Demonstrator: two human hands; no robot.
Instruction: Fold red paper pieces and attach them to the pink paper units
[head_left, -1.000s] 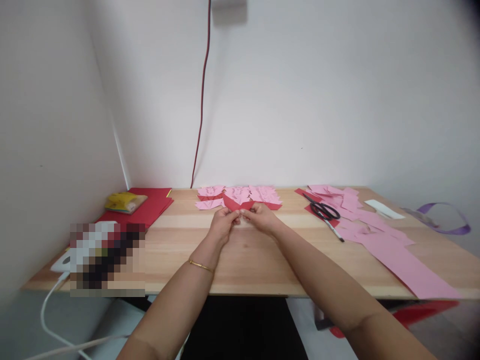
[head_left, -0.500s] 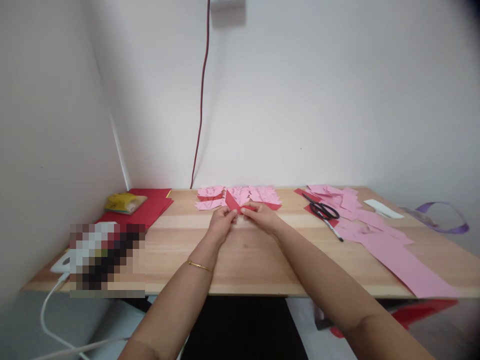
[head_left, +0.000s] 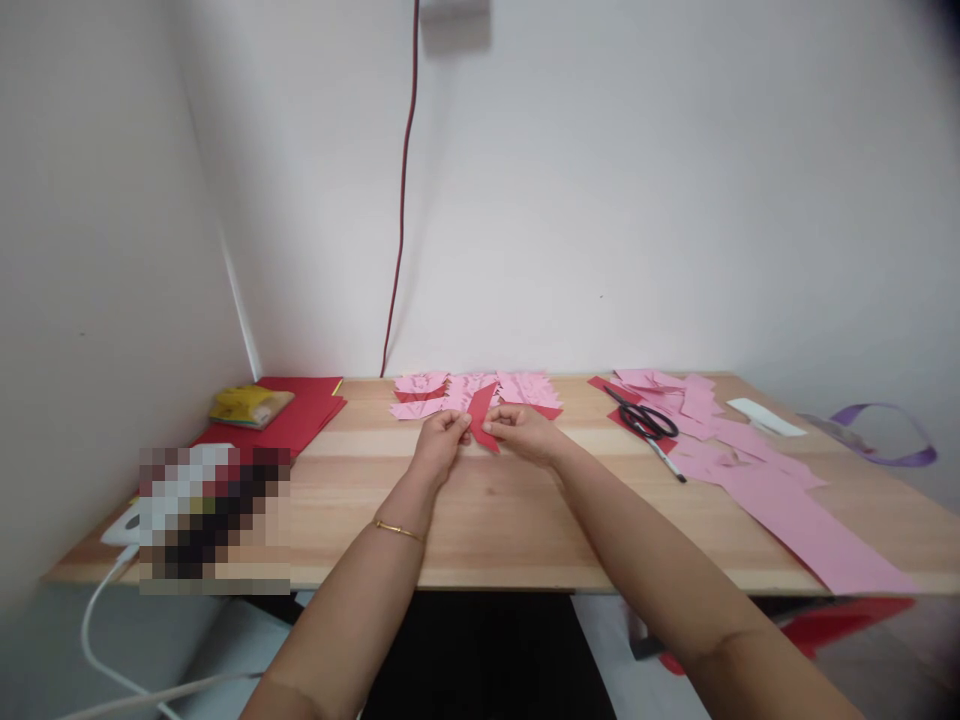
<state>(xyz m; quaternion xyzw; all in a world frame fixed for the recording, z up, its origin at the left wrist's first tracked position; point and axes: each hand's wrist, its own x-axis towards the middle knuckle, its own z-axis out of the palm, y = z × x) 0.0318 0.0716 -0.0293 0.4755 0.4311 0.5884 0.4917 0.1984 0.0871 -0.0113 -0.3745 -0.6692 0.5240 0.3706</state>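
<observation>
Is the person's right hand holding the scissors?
No, the scissors lie beside pink papers, clearly apart from the right hand, which is at a red paper strip.

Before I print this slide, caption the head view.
Left hand pinching red paper, right hand at its edge, over a wooden table with scissors and pink paper to the right.

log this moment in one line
left hand: pinching red paper strip | right hand: at strip's right edge | scissors: lying to the right, unheld
</observation>
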